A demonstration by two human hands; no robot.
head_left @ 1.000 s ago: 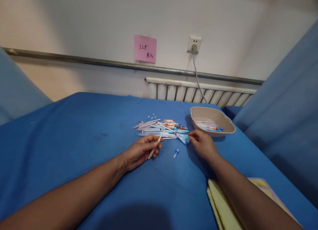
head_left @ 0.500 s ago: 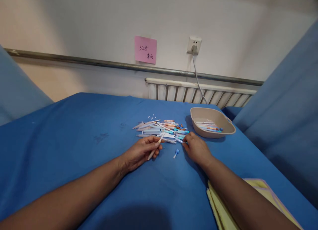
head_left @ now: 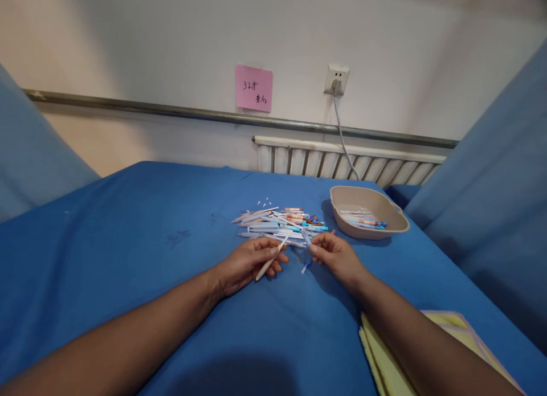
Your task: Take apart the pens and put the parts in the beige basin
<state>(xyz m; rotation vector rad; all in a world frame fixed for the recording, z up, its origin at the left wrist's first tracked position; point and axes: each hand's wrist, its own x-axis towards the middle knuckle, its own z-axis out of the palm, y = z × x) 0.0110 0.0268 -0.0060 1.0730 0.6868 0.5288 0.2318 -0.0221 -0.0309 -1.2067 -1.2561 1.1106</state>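
Observation:
My left hand [head_left: 254, 260] is closed on a pale beige pen barrel [head_left: 264, 269], with a thin white refill [head_left: 282, 242] sticking out of its upper end. Between the thumb and fingers of my right hand [head_left: 335, 256] is a light-blue, see-through pen tube [head_left: 306, 236], tilted over the near edge of the pile. A small blue cap-like piece with a white tip [head_left: 306, 265] lies on the cloth just below that hand. Beyond both hands is a loose pile of pen parts [head_left: 265, 227], with pale barrels, white refills and orange and blue tubes.
A beige plastic basin [head_left: 401, 222] holding several pen parts stands at the right. Tiny white bits [head_left: 265, 202] lie behind the pile. A folded yellow towel [head_left: 384, 359] rests under my right forearm. Blue cloth [head_left: 128, 242] covers the table; blue curtains [head_left: 482, 185] hang at both sides.
My right hand has lifted a light-blue pen tube from the pile's right edge and turned it upward. The left hand keeps its hold on the beige barrel. The view has shifted slightly.

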